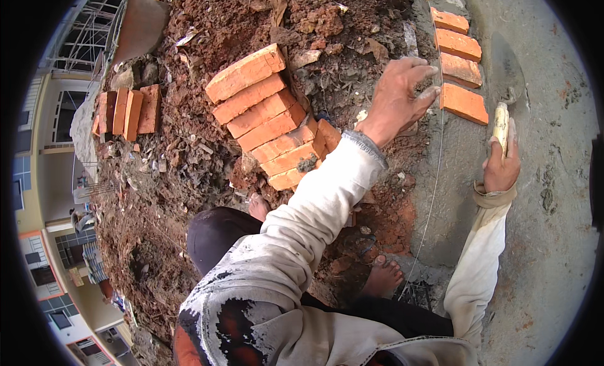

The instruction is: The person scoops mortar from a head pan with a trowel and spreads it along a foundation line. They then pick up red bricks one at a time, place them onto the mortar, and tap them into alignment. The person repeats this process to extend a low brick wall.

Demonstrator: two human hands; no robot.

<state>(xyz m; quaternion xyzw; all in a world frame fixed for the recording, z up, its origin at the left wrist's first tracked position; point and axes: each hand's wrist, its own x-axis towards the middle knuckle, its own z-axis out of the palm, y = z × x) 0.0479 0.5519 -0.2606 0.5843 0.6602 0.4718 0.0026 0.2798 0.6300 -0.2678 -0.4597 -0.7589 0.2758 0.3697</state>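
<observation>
Your left hand [402,95] is open, its thumb and fingers spread apart and pointing right, and you hold nothing visible in it. Just right of its fingertips runs a thin string [433,183], and past that lies the row of orange bricks [464,103], leading away from you; whether your fingertips touch the string or the nearest brick, you cannot tell. Your right hand [501,169] is closed around the pale handle of a trowel [501,125], whose grey blade lies beyond that hand, along the right side of the row. Between your two hands and nearer to you stretches the grey mortar [456,190]. Left of your left hand, a leaning stack of bricks [264,106] rests on the reddish soil [211,26], with a dab of mortar on one brick near your sleeve. Farther left stands a smaller brick group [131,111], and well beyond it are buildings [66,111], where a small yellowish panel [76,276] is too small to tell whether it carries writing. Your bare foot [384,276] is below your left hand, near the string.
</observation>
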